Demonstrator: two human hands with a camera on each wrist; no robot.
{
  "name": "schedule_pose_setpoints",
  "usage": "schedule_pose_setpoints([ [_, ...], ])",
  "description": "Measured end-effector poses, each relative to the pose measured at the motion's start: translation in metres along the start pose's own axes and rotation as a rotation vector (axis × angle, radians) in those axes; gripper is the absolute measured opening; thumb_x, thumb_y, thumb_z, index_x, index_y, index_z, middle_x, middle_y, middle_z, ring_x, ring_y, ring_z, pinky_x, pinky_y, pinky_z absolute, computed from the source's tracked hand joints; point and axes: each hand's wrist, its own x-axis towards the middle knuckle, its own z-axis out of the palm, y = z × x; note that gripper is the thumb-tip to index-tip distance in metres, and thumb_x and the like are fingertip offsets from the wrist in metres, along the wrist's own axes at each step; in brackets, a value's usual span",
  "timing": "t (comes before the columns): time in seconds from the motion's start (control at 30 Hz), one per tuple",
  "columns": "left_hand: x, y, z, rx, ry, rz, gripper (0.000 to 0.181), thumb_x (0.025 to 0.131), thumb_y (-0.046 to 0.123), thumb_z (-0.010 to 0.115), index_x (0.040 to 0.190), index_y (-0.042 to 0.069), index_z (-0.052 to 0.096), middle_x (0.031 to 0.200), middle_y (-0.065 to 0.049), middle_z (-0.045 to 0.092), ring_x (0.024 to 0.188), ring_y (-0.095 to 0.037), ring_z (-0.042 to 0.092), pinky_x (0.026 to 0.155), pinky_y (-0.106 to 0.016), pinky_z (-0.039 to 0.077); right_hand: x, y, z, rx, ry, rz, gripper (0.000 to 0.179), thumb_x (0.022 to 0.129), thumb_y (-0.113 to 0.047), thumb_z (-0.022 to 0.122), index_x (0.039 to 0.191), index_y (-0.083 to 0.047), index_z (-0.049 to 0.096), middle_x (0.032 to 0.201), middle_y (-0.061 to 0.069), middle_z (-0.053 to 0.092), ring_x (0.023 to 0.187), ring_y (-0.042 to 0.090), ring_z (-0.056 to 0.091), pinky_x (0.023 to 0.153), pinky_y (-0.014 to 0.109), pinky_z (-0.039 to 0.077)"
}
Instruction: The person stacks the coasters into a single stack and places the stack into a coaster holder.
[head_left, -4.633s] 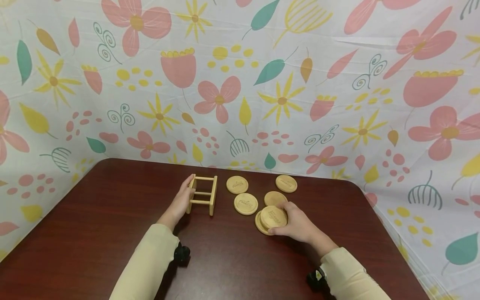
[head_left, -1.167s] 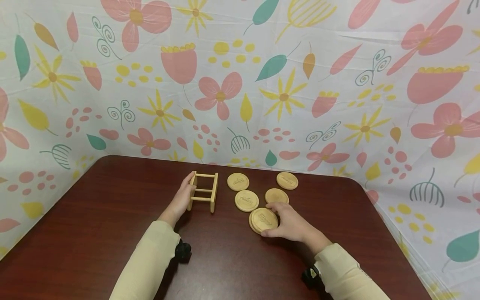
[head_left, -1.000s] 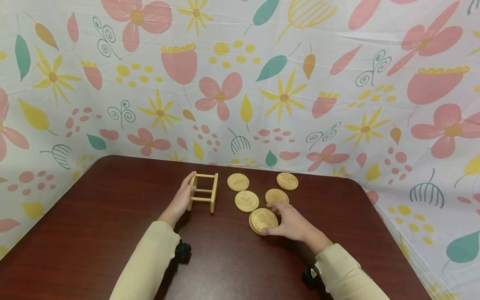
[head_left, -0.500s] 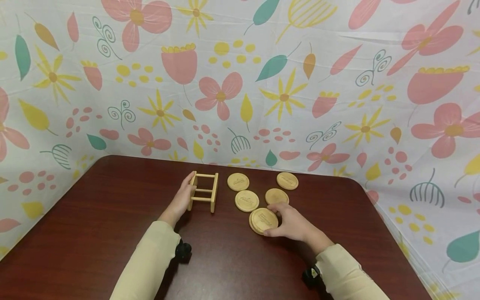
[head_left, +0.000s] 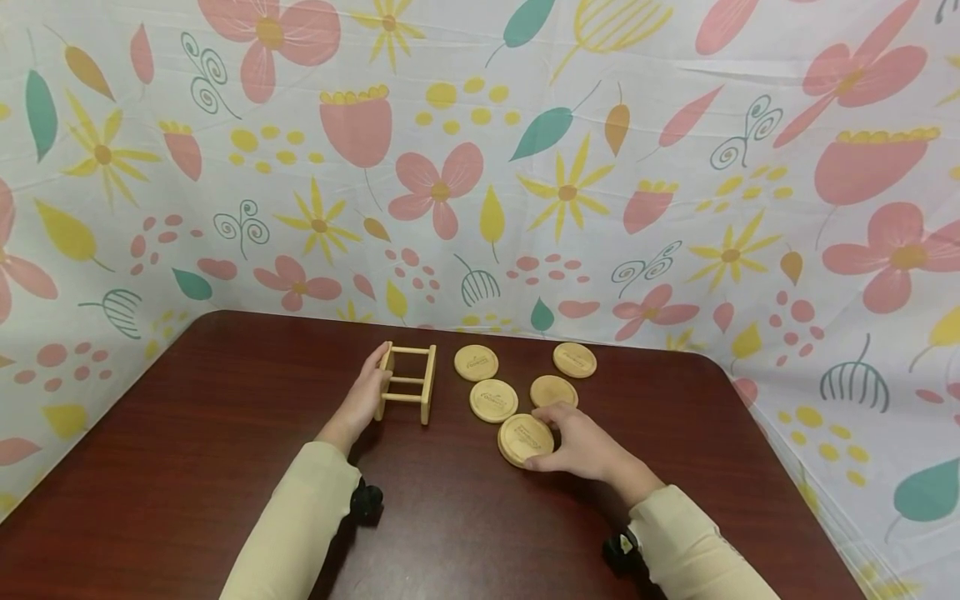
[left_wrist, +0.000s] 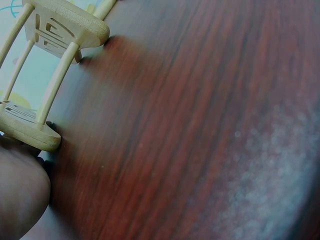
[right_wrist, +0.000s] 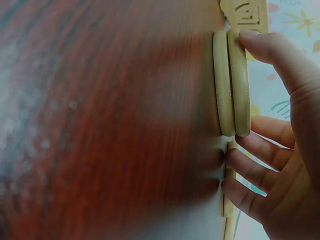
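Observation:
My left hand grips the left side panel of a small wooden coaster holder, which stands on the table with its bars between two panels. In the left wrist view the holder has cut-out panels, and only part of the hand shows. My right hand pinches the upper coaster of a stack of two between thumb and fingers. In the right wrist view the lower coaster lies almost flush beneath it, and the thumb touches the upper one's rim.
Behind the stack lie a plain-faced coaster and three marked ones: a near-left coaster, a far-left coaster and a far-right coaster. The dark wooden table ends at a flowered cloth.
Over the past few seconds my right hand has moved slightly left; the upper coaster now sits more squarely over the lower one, apart from the plain-faced coaster. The left hand and holder have stayed put.

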Motion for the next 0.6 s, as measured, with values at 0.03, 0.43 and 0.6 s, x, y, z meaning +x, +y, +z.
schedule_pose_setpoints([
  [0.03, 0.0001, 0.0001, -0.0002, 0.0, -0.001, -0.002, 0.058, 0.098, 0.021, 0.026, 0.153, 0.027, 0.009, 0.16, -0.004, -0.001, 0.145, -0.034, 0.008, 0.112, -0.061, 0.012, 0.0003, 0.0, 0.0002, 0.0, 0.003, -0.002, 0.076, 0.064, -0.049, 0.081, 0.122, -0.005, 0.06, 0.113, 0.001, 0.059, 0.099, 0.013, 0.056, 0.09, 0.037, 0.047],
  [0.43, -0.0023, 0.0062, -0.0028, -0.039, -0.035, -0.046, 0.058, 0.099, 0.017, 0.026, 0.153, 0.028, 0.008, 0.16, -0.005, -0.004, 0.146, -0.034, 0.003, 0.113, -0.06, 0.008, 0.0011, 0.0034, 0.0007, 0.003, 0.08, 0.014, 0.068, 0.072, -0.051, 0.075, 0.121, -0.005, 0.061, 0.113, 0.004, 0.061, 0.102, 0.02, 0.059, 0.088, 0.041, 0.048],
  [0.6, -0.0003, 0.0014, -0.0016, -0.019, -0.018, -0.024, 0.058, 0.099, 0.02, 0.026, 0.153, 0.031, 0.009, 0.16, -0.004, -0.001, 0.146, -0.033, 0.006, 0.112, -0.06, 0.011, 0.0025, 0.0061, 0.0008, 0.01, 0.107, 0.034, 0.068, 0.075, -0.05, 0.073, 0.123, -0.003, 0.06, 0.118, 0.009, 0.062, 0.11, 0.024, 0.059, 0.094, 0.044, 0.046],
])
